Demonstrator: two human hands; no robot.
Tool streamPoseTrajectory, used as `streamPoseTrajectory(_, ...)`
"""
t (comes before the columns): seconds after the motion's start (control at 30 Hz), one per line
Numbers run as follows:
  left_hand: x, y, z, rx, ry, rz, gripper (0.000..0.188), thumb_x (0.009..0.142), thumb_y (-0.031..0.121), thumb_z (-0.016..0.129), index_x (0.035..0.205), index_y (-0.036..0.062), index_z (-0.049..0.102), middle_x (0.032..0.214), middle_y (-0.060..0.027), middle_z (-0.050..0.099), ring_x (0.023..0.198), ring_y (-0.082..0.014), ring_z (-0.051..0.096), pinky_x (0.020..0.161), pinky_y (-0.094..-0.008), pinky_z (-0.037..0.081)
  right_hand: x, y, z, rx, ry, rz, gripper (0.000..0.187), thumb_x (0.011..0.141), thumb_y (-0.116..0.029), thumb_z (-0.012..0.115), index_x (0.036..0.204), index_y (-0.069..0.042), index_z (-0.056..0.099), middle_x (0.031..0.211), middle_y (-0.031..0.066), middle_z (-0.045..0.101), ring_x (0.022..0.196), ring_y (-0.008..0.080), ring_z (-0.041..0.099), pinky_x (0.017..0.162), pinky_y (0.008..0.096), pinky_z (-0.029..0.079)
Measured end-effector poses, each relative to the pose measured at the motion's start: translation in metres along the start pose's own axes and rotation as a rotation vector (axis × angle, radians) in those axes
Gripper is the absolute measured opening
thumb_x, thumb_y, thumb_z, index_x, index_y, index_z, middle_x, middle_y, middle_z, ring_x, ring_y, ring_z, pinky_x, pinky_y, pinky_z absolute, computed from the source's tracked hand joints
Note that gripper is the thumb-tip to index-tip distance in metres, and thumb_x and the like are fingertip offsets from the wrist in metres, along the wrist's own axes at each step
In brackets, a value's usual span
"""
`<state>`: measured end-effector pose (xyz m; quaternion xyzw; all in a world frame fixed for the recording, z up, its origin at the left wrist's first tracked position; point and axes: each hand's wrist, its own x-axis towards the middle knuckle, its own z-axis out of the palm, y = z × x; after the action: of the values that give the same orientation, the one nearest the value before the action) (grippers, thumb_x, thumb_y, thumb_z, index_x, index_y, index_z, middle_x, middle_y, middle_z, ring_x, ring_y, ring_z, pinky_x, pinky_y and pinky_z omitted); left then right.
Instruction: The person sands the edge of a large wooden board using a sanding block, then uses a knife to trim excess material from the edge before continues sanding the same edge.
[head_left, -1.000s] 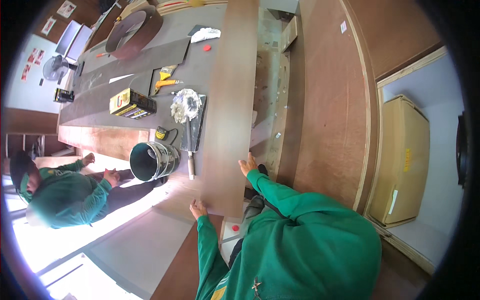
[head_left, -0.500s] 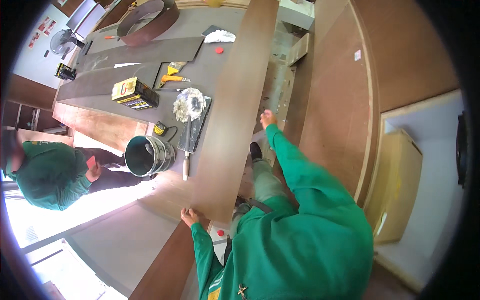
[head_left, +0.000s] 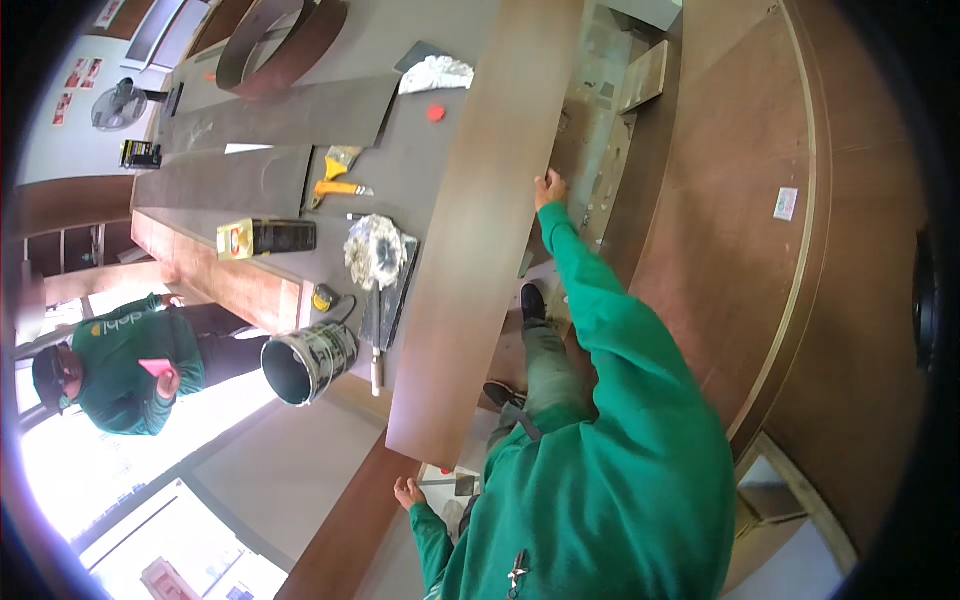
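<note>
A long brown board (head_left: 485,215) runs from the far side of the worktable to its near end, overhanging there. My right hand (head_left: 550,189) is at the board's right edge, its fingers and thumb closed at that edge. Just below the board's near end, my left hand (head_left: 409,493) is apart from it, empty, with loosely bent fingers spread. Left of the board, a dirty white paint roller (head_left: 374,252) rests on a dark tray (head_left: 405,290), its handle pointing toward me.
A bucket (head_left: 310,362) stands by the table's near left side, close to a tape measure (head_left: 325,297). A yellow-black can (head_left: 267,238), a brush (head_left: 341,160) and an orange-handled cutter (head_left: 342,187) lie beyond. At left, another person (head_left: 140,360) holds a pink piece. A brown panel (head_left: 720,230) is at right.
My left hand has come away from the board's near corner. My right hand has moved farther along and up to the board's right edge. The other person has turned, and the view has shifted.
</note>
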<state>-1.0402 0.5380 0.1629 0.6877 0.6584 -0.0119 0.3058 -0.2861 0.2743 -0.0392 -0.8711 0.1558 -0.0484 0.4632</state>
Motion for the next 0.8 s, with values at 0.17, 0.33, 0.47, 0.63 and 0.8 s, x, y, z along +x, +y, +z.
streamPoseTrajectory(0.17, -0.004, 0.042, 0.024, -0.008, -0.107, -0.006, 0.046, 0.090, 0.013, 0.064, 0.130, -0.0055, 0.053, 0.128, -0.0224, 0.058, 0.116, -0.0343, 0.059, 0.100, -0.0433, 0.049, -0.005, -0.004, 0.001, 0.253, 0.064, 0.057, 0.033, 0.081, -0.018, 0.076, 0.105, 0.001, 0.066, 0.089, 0.0134, 0.071, 0.080, 0.0258, 0.068, 0.077, 0.0378, 0.056)
streamPoseTrajectory(0.33, 0.020, 0.111, 0.050, -0.103, -0.233, 0.101, 0.042, 0.093, 0.012, 0.061, 0.131, -0.0039, 0.050, 0.126, -0.0197, 0.058, 0.115, -0.0309, 0.060, 0.098, -0.0413, 0.051, 0.024, 0.012, -0.028, 0.623, 0.012, 0.240, 0.026, 0.082, -0.014, 0.076, 0.103, -0.002, 0.067, 0.084, 0.0086, 0.070, 0.074, 0.0157, 0.066, 0.065, 0.0307, 0.055)
streamPoseTrajectory(0.47, 0.009, 0.138, 0.038, -0.072, -0.176, 0.052, 0.040, 0.095, 0.013, 0.061, 0.130, -0.0034, 0.051, 0.126, -0.0187, 0.058, 0.115, -0.0291, 0.060, 0.098, -0.0395, 0.051, 0.053, -0.048, -0.079, -0.354, 0.245, -0.345, 0.031, 0.082, -0.011, 0.070, 0.113, -0.011, 0.067, 0.117, 0.0129, 0.066, 0.109, 0.0318, 0.062, 0.092, 0.0436, 0.049)
streamPoseTrajectory(0.63, 0.005, 0.085, 0.030, -0.003, -0.157, 0.059, 0.040, 0.094, 0.016, 0.065, 0.129, -0.0018, 0.054, 0.126, -0.0181, 0.059, 0.114, -0.0282, 0.061, 0.097, -0.0401, 0.051, 0.143, -0.160, -0.015, -0.003, 0.006, -0.557, 0.036, 0.083, -0.010, 0.069, 0.119, -0.011, 0.064, 0.128, 0.0142, 0.060, 0.120, 0.0350, 0.055, 0.099, 0.0459, 0.046)
streamPoseTrajectory(0.8, -0.037, 0.080, 0.027, -0.042, -0.146, -0.125, 0.041, 0.093, 0.019, 0.065, 0.128, -0.0018, 0.055, 0.117, -0.0159, 0.065, 0.107, -0.0278, 0.064, 0.095, -0.0390, 0.051, 0.207, -0.226, 0.118, -0.059, -0.208, -0.544, 0.047, 0.085, -0.022, 0.070, 0.129, -0.014, 0.057, 0.133, 0.0137, 0.056, 0.125, 0.0345, 0.052, 0.101, 0.0480, 0.045)
